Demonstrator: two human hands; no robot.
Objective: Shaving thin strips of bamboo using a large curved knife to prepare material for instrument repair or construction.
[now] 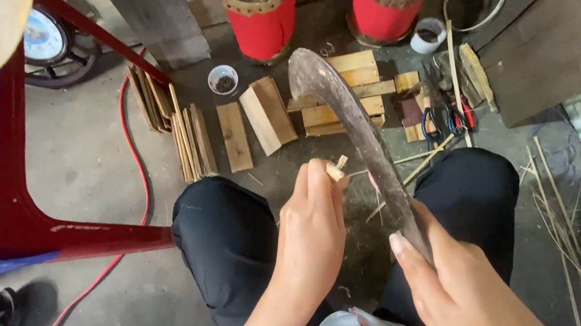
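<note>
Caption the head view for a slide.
Seated person's left hand holds a small pale wooden piece while right hand grips a long curved dark metal blade.

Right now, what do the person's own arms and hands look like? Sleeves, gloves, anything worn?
Both are bare: the left hand and right hand wear no gloves, and no rings, watch or bands show. The forearms are uncovered with no sleeve in view down to the frame's bottom edge. The fingers have short, unpainted nails. Below, black trousers cover the knees.
</note>
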